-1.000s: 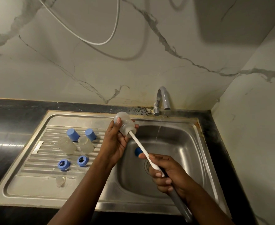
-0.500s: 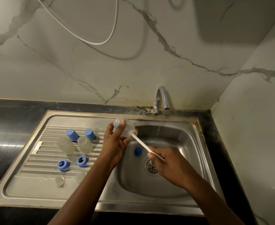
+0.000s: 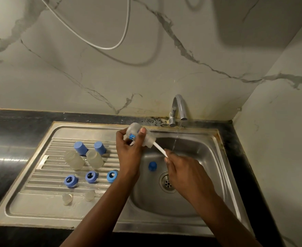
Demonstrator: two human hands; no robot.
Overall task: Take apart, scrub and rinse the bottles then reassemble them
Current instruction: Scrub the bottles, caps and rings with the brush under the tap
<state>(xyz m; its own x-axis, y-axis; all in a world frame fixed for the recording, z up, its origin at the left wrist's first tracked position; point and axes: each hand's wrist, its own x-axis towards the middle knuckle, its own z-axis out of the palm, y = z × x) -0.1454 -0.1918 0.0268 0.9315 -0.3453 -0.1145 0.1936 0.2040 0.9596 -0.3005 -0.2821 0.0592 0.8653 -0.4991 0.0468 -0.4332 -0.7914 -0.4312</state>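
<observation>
Clearly the scrubbing step is in hand: the left hand (image 3: 129,150) grips a clear bottle (image 3: 148,139) on its side above the back rim of the sink (image 3: 209,132), near the middle of the back edge of the worktop (image 3: 13,132). The right hand (image 3: 184,172) is closed round the white brush handle (image 3: 160,149), whose head is inside the bottle. To do it well, I judge, twist the brush while pushing it to the base, and hold the bottle firm with its mouth tipped toward the thin stream from the tap (image 3: 177,107). On the draining board lie two more clear bottles (image 3: 74,160), two blue caps (image 3: 80,147), three blue rings (image 3: 91,177) and two clear teats (image 3: 67,199). A third cap (image 3: 152,166) sits in the basin beside the drain.
</observation>
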